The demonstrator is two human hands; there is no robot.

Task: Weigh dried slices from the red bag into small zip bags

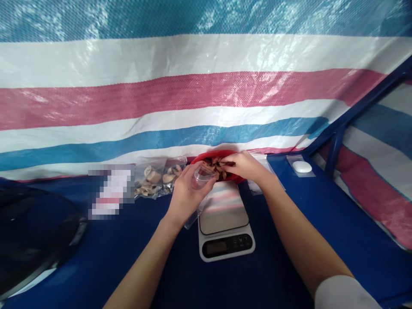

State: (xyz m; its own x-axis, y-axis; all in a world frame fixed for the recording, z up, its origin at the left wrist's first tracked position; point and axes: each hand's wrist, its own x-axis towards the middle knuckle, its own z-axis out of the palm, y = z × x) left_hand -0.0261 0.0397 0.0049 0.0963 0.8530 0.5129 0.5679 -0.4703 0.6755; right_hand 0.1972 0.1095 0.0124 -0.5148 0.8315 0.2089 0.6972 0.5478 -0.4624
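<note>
My left hand (188, 191) is wrapped round a small clear plastic cup (202, 175), tilted at the near left rim of a red bowl (206, 155). Dark reddish-brown dried slices (219, 165) lie in the bowl. Over its right side, my right hand (243, 165) pinches a dark dried slice (230, 163) between its fingertips. Just in front of the bowl sits a white kitchen scale (227, 255) with a shiny metal plate (223, 210); its display looks dark.
Clear bags of pale dried pieces (151, 178) lie left of the bowl, beside a blurred-out paper (112, 189). A white oval object (301, 167) on a small bag lies right. A dark rounded object (35, 231) stands at left. Striped sheeting (193, 90) hangs behind the blue table (128, 244).
</note>
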